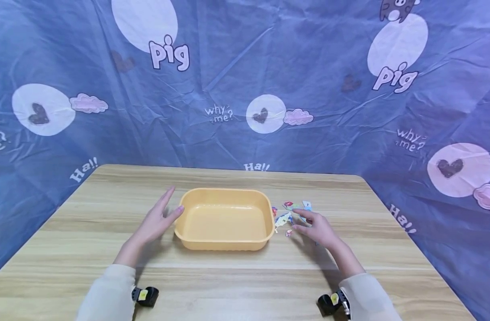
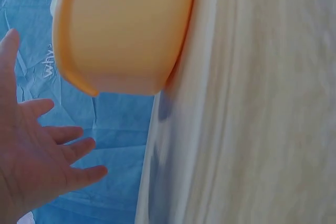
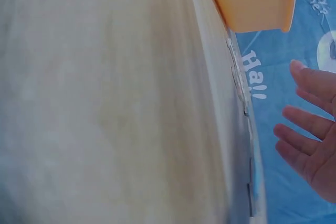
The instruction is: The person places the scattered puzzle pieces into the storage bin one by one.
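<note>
A yellow-orange plastic basin [image 1: 225,245] stands on the wooden table. My left hand [image 1: 158,220] is at its left side, fingers spread, the thumb close to the rim; whether it touches cannot be told in the head view. In the left wrist view that hand [image 2: 42,156] appears apart from the basin [image 2: 126,30]. Right of the basin lie several small, flat, colourful cutout pieces [image 1: 284,219]. Over them hovers my right hand [image 1: 319,229], fingers loosely extended and holding nothing visible; it hides part of the pieces. The right wrist view shows the same hand [image 3: 310,129] above the table.
The wooden table [image 1: 236,290] reaches back to a blue printed cloth [image 1: 212,147] hanging behind and along the sides. A black wrist camera [image 1: 147,296] sits on the left wrist, another black camera [image 1: 329,304] on the right.
</note>
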The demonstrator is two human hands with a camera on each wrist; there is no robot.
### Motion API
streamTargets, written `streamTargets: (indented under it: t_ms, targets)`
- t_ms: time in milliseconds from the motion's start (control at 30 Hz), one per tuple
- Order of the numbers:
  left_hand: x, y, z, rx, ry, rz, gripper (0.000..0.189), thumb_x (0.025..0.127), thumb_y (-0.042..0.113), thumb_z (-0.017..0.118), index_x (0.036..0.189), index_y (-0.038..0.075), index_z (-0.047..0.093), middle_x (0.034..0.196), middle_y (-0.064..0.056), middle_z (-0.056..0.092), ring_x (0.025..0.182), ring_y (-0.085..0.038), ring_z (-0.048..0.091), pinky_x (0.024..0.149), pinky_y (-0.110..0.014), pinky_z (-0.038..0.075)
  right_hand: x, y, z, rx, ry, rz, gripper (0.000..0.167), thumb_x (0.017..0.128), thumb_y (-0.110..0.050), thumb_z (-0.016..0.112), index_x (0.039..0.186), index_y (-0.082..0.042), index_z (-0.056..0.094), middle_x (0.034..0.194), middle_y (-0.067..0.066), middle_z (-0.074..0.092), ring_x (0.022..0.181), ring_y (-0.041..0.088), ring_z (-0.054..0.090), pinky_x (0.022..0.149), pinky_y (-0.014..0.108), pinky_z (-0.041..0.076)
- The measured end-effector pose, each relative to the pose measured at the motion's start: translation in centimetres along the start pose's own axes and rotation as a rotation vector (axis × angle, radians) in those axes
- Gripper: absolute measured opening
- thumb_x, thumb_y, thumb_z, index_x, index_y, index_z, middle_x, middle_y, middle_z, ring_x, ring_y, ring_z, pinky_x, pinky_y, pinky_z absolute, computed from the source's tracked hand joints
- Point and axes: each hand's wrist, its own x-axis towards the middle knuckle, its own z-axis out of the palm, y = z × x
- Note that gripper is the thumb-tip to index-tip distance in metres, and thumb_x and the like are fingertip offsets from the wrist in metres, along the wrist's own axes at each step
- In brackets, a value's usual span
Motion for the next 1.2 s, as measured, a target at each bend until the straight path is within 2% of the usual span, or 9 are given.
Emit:
streamTargets:
  t_ms: [200, 500, 700, 833, 1200]
  targets:
    - [-0.4, -0.3, 0.5, -0.071, -0.065, -0.048, 0.081, 0.08, 0.037, 0.058, 0.14, 0.021, 0.006, 0.141, -0.016, 0.009, 0.122, -0.042, 0.016, 0.09, -0.062, 0.015, -0.4, 1.0, 0.7, 0.171, -0.035, 0.096, 0.046, 0.074, -0.01, 0.067, 0.115, 0.004, 0.052, 0.115, 0.02, 0.05, 0.106, 0.033, 0.046, 0.088, 0.04, 0.036]
    - [-0.7, -0.5, 1.2, -0.183, -0.138, -0.088, 0.095, 0.071, 0.028, 0.069, 0.14, 0.015, 0.005, 0.139, -0.022, 0.011, 0.122, -0.04, 0.017, 0.089, -0.063, 0.011, -1.0, 1.6, 1.7, 0.224, -0.014, 0.121, 0.048, 0.072, -0.011, 0.069, 0.114, 0.004, 0.052, 0.115, 0.018, 0.051, 0.106, 0.029, 0.047, 0.09, 0.039, 0.034]
    - [-0.7, -1.1, 1.6, -0.26, -0.166, -0.08, 0.097, 0.069, 0.022, 0.072, 0.14, 0.013, 0.006, 0.141, -0.017, 0.01, 0.124, -0.036, 0.012, 0.093, -0.059, 0.008, -1.3, 1.9, 2.1, 0.169, -0.009, 0.134, 0.048, 0.072, -0.018, 0.069, 0.114, 0.0, 0.055, 0.117, 0.017, 0.05, 0.111, 0.033, 0.04, 0.094, 0.045, 0.027]
    - [-0.6, -1.5, 1.9, -0.273, -0.179, -0.072, 0.096, 0.068, 0.022, 0.072, 0.14, 0.013, 0.008, 0.141, -0.016, 0.006, 0.125, -0.037, 0.007, 0.093, -0.059, 0.006, -1.3, 2.1, 2.3, 0.12, 0.0, 0.122, 0.046, 0.072, -0.022, 0.069, 0.112, -0.002, 0.057, 0.118, 0.016, 0.05, 0.112, 0.034, 0.039, 0.095, 0.047, 0.024]
    - [-0.4, -1.9, 2.1, -0.388, -0.201, -0.088, 0.093, 0.07, 0.016, 0.071, 0.139, 0.014, 0.009, 0.141, -0.019, 0.006, 0.126, -0.034, 0.007, 0.097, -0.052, 0.005, -1.2, 2.4, 2.6, 0.052, 0.004, 0.047, 0.039, 0.072, -0.013, 0.069, 0.108, -0.003, 0.059, 0.118, 0.016, 0.049, 0.113, 0.036, 0.037, 0.095, 0.049, 0.021]
